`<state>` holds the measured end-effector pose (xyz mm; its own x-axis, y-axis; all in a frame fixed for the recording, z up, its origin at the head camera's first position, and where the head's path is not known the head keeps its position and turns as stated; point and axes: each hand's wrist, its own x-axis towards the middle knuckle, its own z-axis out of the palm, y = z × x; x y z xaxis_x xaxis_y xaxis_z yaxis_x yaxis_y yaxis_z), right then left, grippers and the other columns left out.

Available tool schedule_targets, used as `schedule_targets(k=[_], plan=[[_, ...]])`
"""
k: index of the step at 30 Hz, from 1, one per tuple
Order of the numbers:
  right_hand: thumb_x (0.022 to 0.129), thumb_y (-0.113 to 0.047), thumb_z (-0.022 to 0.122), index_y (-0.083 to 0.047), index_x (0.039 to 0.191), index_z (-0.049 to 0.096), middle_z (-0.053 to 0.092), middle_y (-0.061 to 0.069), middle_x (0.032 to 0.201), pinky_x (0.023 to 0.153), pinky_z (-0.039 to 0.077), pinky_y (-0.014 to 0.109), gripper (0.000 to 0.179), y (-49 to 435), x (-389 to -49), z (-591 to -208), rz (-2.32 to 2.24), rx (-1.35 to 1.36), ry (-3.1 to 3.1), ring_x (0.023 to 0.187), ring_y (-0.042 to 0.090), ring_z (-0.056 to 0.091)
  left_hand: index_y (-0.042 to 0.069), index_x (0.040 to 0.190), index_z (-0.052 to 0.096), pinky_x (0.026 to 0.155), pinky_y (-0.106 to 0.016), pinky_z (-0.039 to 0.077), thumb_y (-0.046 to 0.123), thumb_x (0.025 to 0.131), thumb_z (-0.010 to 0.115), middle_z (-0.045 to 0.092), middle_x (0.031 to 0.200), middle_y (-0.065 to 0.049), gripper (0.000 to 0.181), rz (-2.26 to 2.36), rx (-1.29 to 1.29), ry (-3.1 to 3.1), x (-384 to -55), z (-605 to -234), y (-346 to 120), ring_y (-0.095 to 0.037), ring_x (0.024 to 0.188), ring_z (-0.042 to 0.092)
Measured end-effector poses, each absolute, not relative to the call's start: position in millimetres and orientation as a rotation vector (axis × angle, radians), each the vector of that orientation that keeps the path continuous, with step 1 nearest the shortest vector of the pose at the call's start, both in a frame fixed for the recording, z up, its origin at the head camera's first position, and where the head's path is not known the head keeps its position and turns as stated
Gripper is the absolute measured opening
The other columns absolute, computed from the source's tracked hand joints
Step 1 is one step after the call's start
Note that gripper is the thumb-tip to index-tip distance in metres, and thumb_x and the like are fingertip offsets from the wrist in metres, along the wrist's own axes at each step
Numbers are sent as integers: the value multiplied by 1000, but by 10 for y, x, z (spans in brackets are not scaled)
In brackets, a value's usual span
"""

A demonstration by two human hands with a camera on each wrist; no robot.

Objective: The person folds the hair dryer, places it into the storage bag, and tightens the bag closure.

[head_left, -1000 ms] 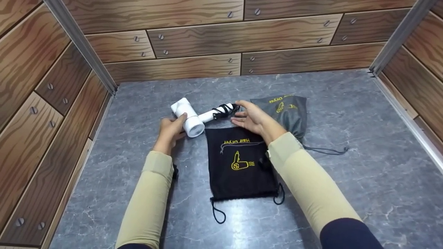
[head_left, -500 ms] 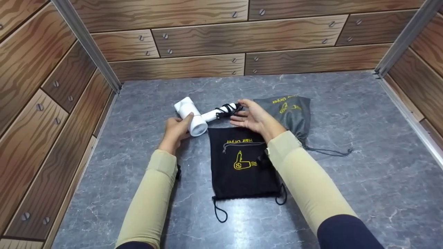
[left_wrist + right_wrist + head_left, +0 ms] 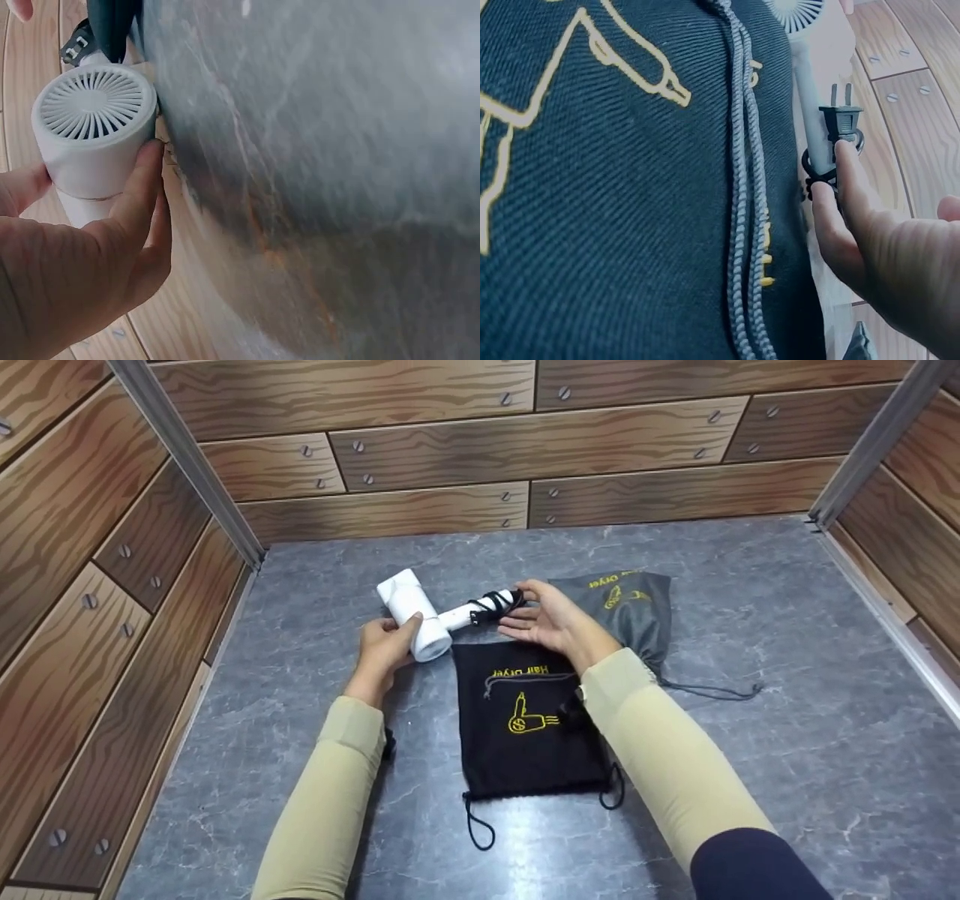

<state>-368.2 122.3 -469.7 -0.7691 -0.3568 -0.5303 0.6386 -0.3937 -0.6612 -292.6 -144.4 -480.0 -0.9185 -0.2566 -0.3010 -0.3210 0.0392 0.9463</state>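
A white hair dryer (image 3: 409,604) lies beyond the black drawstring bag (image 3: 487,750), its handle pointing right with a black cord (image 3: 491,604) wound round it. My left hand (image 3: 382,649) grips the barrel, thumb on top; the round grille (image 3: 94,101) faces the left wrist camera. At the handle's end, my right hand (image 3: 551,619) touches the cord with fairly straight, spread fingers. The two-pin plug (image 3: 841,118) sits by those fingertips in the right wrist view. The black bag lies flat, bearing a yellow hair dryer print (image 3: 529,724) and lettering upside down to me.
A grey drawstring bag (image 3: 645,619) lies behind the right hand, its cord (image 3: 712,690) trailing right. The black bag's cord loop (image 3: 480,829) extends toward me. Wood-patterned walls (image 3: 420,450) enclose the grey marbled surface (image 3: 787,780) at the back and both sides.
The head view has shifted slightly. Under my left hand, the hair dryer has tilted a little, so its grille shows less from above. The right hand stays at the handle's end.
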Motion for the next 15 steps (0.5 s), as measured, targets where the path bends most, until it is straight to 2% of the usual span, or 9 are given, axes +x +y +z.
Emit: schedule_targets(k=[5,10,15], plan=[[109,-25,52,-12,170,8,19,27,172,123,41,45,76,1210,-3663,-4673,-2191,420,1211,156,41,33,-9,150,40,103,-44,59,28,102,69,56,141,-29,67,2086,-585,2257,-2893,-4777,-1410,-35,123,65],[108,-26,53,-8,168,12,26,25,170,124,41,43,75,1232,-3653,-4696,-2193,491,1193,155,39,35,-6,148,39,104,-45,57,25,102,70,54,141,-28,64,2069,-515,2354,-2860,-4801,-1347,-35,122,61],[108,-31,54,-7,158,27,34,24,163,115,51,40,62,1256,-3631,-4709,-2194,569,1202,142,37,46,-4,143,40,104,-45,54,20,100,74,52,142,-25,59,2065,-320,2499,-2812,-4855,-1295,-35,123,57]])
